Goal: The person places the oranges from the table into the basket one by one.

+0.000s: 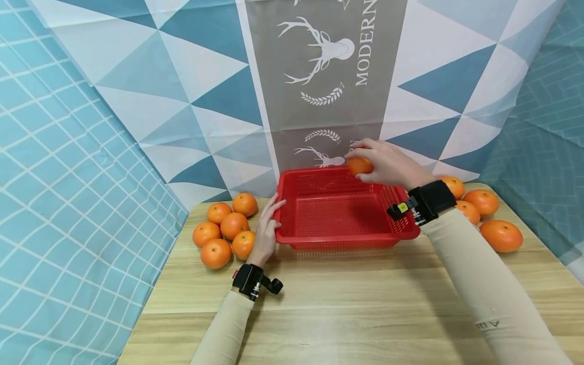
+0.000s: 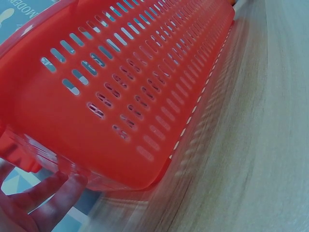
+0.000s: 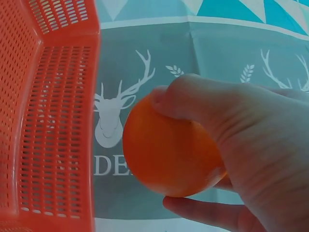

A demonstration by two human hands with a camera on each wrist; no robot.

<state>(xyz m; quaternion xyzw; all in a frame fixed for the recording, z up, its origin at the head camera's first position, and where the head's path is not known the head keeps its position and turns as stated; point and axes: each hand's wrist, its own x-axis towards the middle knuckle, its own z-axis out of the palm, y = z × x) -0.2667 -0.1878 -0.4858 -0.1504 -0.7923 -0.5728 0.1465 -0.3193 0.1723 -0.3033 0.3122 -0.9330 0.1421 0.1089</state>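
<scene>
A red plastic basket (image 1: 337, 237) with slotted walls stands at the back of the table. My right hand (image 1: 385, 165) grips an orange (image 1: 360, 165) over the basket's far rim. In the right wrist view, the thumb lies on top of the orange (image 3: 169, 145) and a finger is under it, beside the basket wall (image 3: 53, 130). My left hand (image 1: 266, 228) rests on the basket's left end, its fairly straight fingers reaching over the rim. The left wrist view shows its fingers (image 2: 60, 195) touching the end of the basket (image 2: 120, 159).
Several oranges (image 1: 233, 225) sit in a group left of the basket, close to my left hand. More oranges (image 1: 501, 235) lie on the right, partly behind my right forearm. A patterned cloth (image 1: 219, 91) hangs right behind the wooden table (image 1: 328, 309).
</scene>
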